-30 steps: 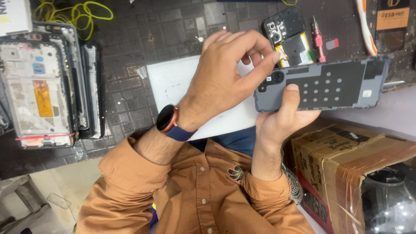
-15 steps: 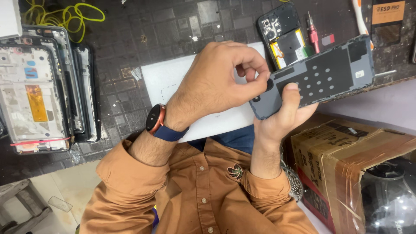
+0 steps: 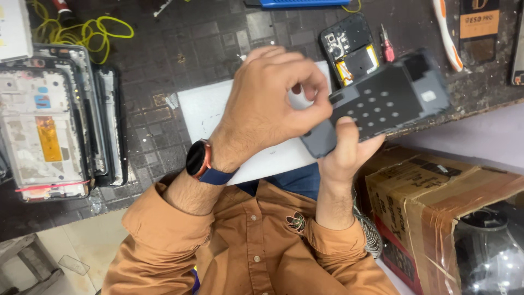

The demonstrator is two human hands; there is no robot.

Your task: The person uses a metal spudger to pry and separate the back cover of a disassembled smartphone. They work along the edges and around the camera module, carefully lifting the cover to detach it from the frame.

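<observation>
- Fingers [image 3: 305, 87] of left hand [image 3: 273, 106] curled tight, tips pinched at upper left edge of phone back cover [image 3: 382, 104]; can't tell if sth small sits betw. the tips. Right hand [image 3: 344, 150] grasps cover from below, thumb pressed on its inner face near lower left corner.
- Cover: dark grey, inner side up w/ rows of pale dots, tilted, right end higher; held above front edge of bench, partly blurred.
- Workbench [image 3: 180, 49]: dark, gridded mat surface, scuffed, fills upper frame.
- Orange shirt [image 3: 245, 246] w/ buttons, both sleeves in view, bottom centre.
- Cardboard box [image 3: 431, 191], brown tape, lower right, below bench edge; dark glossy round thing just right of it, kind unclear.
- White sheet [image 3: 207, 112] on bench, mostly under left hand.
- Stack of phone frames [image 3: 49, 125] far left, top one showing pale inner plate w/ yellow strip; well apart from hands.
- Opened phone [image 3: 349, 46], battery + boards exposed, on bench just behind held cover.
- Yellow cable [image 3: 98, 30] coiled, top left.
- Toothbrush [image 3: 447, 35], white/orange, top right; dark card beside it.
- Blue tool [image 3: 303, 3] at top edge.
- Smartwatch [image 3: 197, 159], dark face, reddish rim, blue band, left wrist.
- Small red screwdriver [image 3: 386, 46] just right of opened phone.
</observation>
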